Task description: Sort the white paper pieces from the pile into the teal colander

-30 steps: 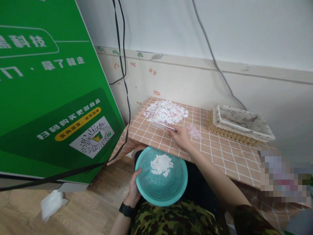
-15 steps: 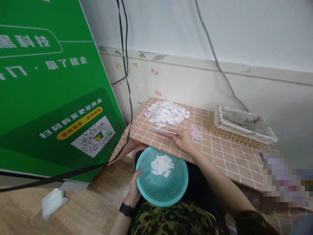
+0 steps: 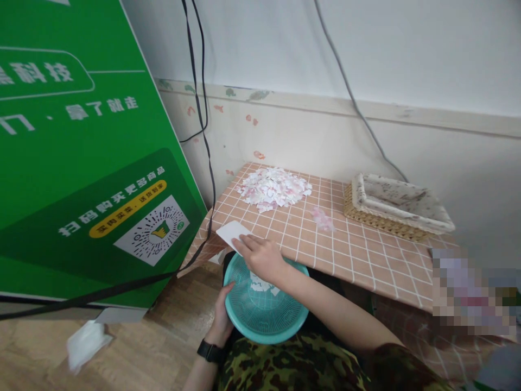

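Note:
My left hand (image 3: 223,315) grips the left rim of a teal plastic colander (image 3: 266,326) resting on my lap. White paper scraps (image 3: 260,283) lie in the colander, partly hidden by my right arm. My right hand (image 3: 262,258) holds a flat white card (image 3: 230,233), with fingers on top and the thumb out of sight. It is over the table's front edge and the colander's far rim. Beyond, on the table, sits a heap of white and pinkish paper scraps (image 3: 273,187). A smaller patch of pink scraps (image 3: 323,218) lies to its right.
The table has a brown checked cloth (image 3: 350,255). A lined wicker basket (image 3: 391,225) stands at its right back against the wall. A black strap (image 3: 208,179) hangs past the left corner, beside a green panel (image 3: 101,136). White plastic (image 3: 87,343) lies on the floor.
My right hand has moved left and toward me with the white card, from above the tabletop to over the colander's far rim. My left hand still holds the colander.

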Tool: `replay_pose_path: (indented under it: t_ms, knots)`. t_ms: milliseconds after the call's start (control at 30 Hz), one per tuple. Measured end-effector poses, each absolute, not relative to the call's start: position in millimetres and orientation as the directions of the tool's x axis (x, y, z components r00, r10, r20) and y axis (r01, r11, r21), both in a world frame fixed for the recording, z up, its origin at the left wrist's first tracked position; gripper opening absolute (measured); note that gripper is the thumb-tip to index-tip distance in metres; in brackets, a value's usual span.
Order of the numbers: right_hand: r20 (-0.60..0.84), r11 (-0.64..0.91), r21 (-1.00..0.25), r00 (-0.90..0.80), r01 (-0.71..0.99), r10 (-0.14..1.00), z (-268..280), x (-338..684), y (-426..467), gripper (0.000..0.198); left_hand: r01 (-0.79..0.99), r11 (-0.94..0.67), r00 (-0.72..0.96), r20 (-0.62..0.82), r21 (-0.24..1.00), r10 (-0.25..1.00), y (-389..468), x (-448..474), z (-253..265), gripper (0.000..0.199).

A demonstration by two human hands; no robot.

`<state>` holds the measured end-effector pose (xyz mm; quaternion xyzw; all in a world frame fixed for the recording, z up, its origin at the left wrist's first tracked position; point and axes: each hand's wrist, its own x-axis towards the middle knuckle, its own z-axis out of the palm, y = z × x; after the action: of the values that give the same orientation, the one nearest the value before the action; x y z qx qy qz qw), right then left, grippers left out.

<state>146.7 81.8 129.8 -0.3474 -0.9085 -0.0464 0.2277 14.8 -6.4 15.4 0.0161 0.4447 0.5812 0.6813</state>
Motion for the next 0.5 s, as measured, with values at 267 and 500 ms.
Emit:
replay_pose_path:
  t_ms: [267, 500]
  knots:
    - [0.447, 0.584, -0.022, -0.515, 0.811, 0.732, 121.3, 182.6, 74.7, 0.042, -0.770, 0.307, -0.124, -0.605, 0.558, 0.787, -7.1, 13.5, 16.1, 0.014]
    - [0.511, 0.401, -0.112, -0.294, 0.909, 0.808, 117.0, 255.6, 80.8, 0.049, -0.779, 0.347, -0.035, -0.588, 0.522, 0.808, -8.1, 11.5, 12.7, 0.021]
